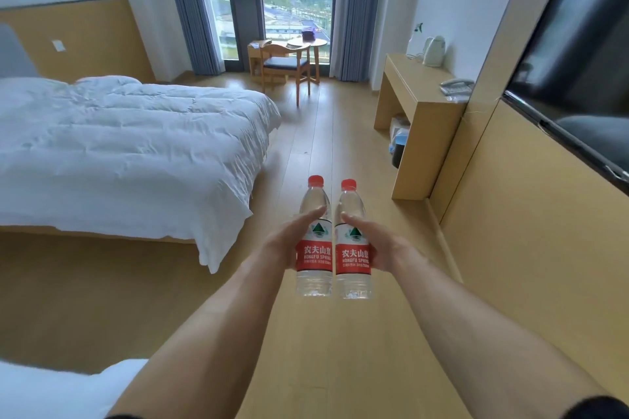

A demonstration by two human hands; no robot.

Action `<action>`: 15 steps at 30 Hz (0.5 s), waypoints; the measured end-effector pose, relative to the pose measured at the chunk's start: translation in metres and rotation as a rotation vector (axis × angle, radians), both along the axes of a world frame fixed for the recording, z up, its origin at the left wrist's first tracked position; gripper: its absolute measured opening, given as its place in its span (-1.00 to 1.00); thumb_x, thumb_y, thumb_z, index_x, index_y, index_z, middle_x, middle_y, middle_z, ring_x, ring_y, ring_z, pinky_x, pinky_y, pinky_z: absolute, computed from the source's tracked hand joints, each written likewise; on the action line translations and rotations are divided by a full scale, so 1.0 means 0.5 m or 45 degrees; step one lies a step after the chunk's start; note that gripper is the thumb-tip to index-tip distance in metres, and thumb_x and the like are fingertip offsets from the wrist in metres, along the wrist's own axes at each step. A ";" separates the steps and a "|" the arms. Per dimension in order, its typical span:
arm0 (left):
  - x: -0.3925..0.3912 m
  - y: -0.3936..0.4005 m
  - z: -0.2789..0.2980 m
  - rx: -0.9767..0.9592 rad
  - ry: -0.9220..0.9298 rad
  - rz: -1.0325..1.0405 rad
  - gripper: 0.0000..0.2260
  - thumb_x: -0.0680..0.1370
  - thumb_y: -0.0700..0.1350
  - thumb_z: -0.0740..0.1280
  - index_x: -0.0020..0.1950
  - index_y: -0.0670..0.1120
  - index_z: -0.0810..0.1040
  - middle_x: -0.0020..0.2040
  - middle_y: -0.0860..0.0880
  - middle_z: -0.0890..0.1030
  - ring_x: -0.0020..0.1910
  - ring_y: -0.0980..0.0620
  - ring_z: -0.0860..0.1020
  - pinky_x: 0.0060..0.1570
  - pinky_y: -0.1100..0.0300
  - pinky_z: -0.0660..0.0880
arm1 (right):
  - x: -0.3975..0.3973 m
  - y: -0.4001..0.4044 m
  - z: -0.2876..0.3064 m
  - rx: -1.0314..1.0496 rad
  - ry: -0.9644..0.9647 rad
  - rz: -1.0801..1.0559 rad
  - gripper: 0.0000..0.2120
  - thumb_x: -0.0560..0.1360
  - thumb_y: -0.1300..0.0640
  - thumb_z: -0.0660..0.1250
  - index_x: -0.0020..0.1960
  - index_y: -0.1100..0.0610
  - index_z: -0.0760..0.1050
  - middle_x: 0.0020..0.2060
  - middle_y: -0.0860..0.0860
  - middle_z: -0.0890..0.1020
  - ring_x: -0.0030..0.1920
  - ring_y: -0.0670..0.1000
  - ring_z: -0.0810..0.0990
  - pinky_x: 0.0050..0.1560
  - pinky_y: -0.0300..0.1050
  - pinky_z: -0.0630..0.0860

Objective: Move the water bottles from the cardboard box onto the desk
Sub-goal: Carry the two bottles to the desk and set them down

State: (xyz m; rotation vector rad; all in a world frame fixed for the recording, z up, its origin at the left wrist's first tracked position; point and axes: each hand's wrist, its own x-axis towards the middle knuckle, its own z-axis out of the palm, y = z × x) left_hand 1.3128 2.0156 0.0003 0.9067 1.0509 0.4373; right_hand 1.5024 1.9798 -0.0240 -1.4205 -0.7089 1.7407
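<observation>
Two clear water bottles with red caps and red labels are held upright side by side above the wooden floor. My left hand [289,241] grips the left water bottle [315,248] from its left side. My right hand [377,243] grips the right water bottle [352,255] from its right side. The bottles almost touch each other. The wooden desk [417,92] stands ahead on the right against the wall, well beyond the bottles. No cardboard box is in view.
On the desk sit a white kettle [434,50] and a telephone [456,86]; bags [398,143] lie under it. A white bed [129,146] fills the left. A chair [286,68] and round table [306,42] stand by the window. A TV [575,71] hangs on the right wall.
</observation>
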 end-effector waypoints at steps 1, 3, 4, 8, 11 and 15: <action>0.005 0.031 -0.002 -0.005 0.010 -0.012 -0.49 0.50 0.21 0.43 0.29 -0.10 0.50 -0.02 -0.15 0.73 -0.08 -0.13 0.71 -0.04 -0.08 0.67 | 0.005 0.031 -0.003 -0.001 -0.005 0.004 -0.45 0.49 -0.13 0.47 0.34 0.15 0.45 0.05 0.19 0.72 -0.06 0.17 0.74 -0.05 0.10 0.67; 0.015 0.098 -0.010 -0.036 0.005 -0.037 -0.50 0.50 0.22 0.43 0.26 -0.10 0.52 -0.09 -0.13 0.74 -0.16 -0.11 0.72 -0.16 -0.03 0.67 | 0.014 0.096 -0.009 -0.010 -0.019 0.010 -0.44 0.48 -0.15 0.47 0.33 0.15 0.46 0.08 0.19 0.72 0.00 0.19 0.73 0.01 0.13 0.67; 0.019 0.134 -0.017 -0.050 -0.002 -0.049 -0.51 0.50 0.22 0.42 0.25 -0.09 0.52 -0.10 -0.13 0.74 -0.17 -0.10 0.72 -0.16 -0.03 0.67 | 0.020 0.130 -0.012 -0.019 -0.027 0.013 -0.42 0.47 -0.16 0.47 0.34 0.15 0.46 0.10 0.20 0.71 0.03 0.19 0.72 0.04 0.13 0.66; 0.039 0.291 -0.035 -0.051 -0.054 -0.135 -0.52 0.53 0.22 0.38 0.26 -0.10 0.52 -0.10 -0.14 0.74 -0.18 -0.11 0.72 -0.17 -0.03 0.67 | 0.040 0.278 -0.017 -0.043 -0.083 0.027 -0.36 0.43 -0.20 0.48 0.36 0.15 0.45 0.14 0.19 0.69 0.07 0.18 0.71 0.06 0.11 0.64; 0.049 0.408 -0.034 -0.075 -0.061 -0.171 -0.46 0.54 0.21 0.37 0.37 -0.13 0.48 -0.02 -0.17 0.72 -0.14 -0.12 0.71 -0.17 -0.03 0.68 | 0.055 0.387 -0.012 -0.099 -0.157 -0.017 -0.37 0.45 -0.22 0.45 0.35 0.14 0.45 0.15 0.18 0.69 0.12 0.17 0.69 0.17 0.14 0.60; 0.059 0.579 -0.017 -0.108 -0.003 -0.271 -0.42 0.50 0.25 0.38 0.34 -0.13 0.50 -0.08 -0.13 0.73 -0.19 -0.08 0.73 -0.24 0.02 0.67 | 0.064 0.542 0.005 -0.124 -0.208 -0.066 -0.37 0.44 -0.22 0.45 0.35 0.13 0.44 0.17 0.17 0.67 0.19 0.17 0.66 0.33 0.19 0.51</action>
